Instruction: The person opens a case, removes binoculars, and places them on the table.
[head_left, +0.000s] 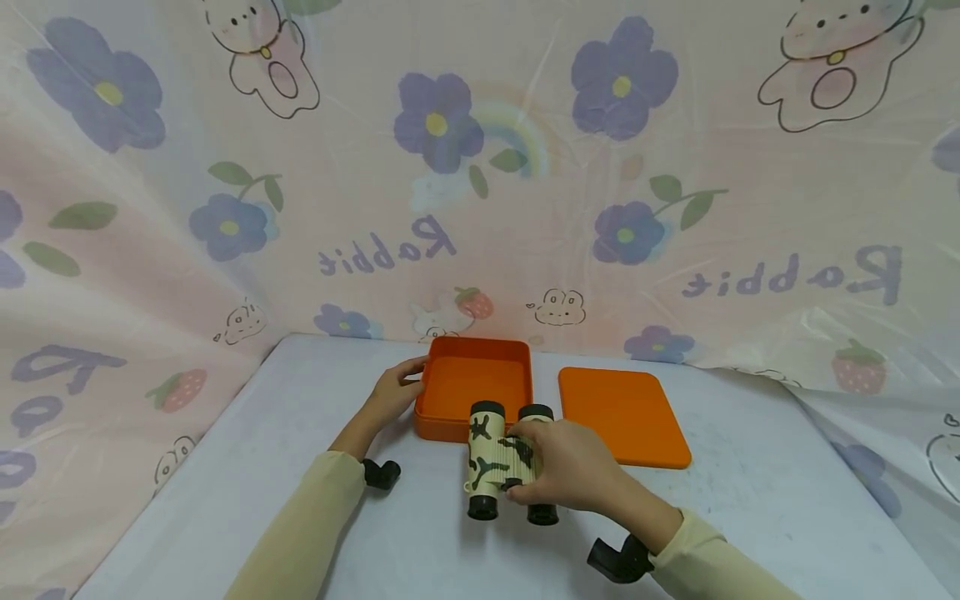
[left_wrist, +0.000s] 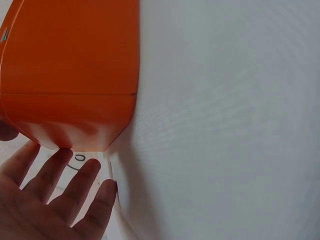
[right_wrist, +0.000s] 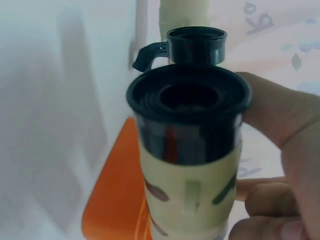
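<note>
My right hand (head_left: 576,467) grips camouflage-patterned toy binoculars (head_left: 487,458) by their right barrel and middle, over the near edge of an orange box (head_left: 480,375) in the head view. In the right wrist view, the black eyepiece end of the binoculars (right_wrist: 187,100) fills the middle, with thumb and fingers on its right side. My left hand (head_left: 392,393) touches the left side of the open box. Its fingers are spread and nearly straight at the box's corner in the left wrist view, the fingertips (left_wrist: 65,152) right at the orange wall.
A flat orange lid (head_left: 622,417) lies on the white table (head_left: 360,550) to the right of the box. Behind stands a curtain (head_left: 525,200) printed with flowers and rabbits. Black wrist mounts (head_left: 621,560) sit at both sleeves.
</note>
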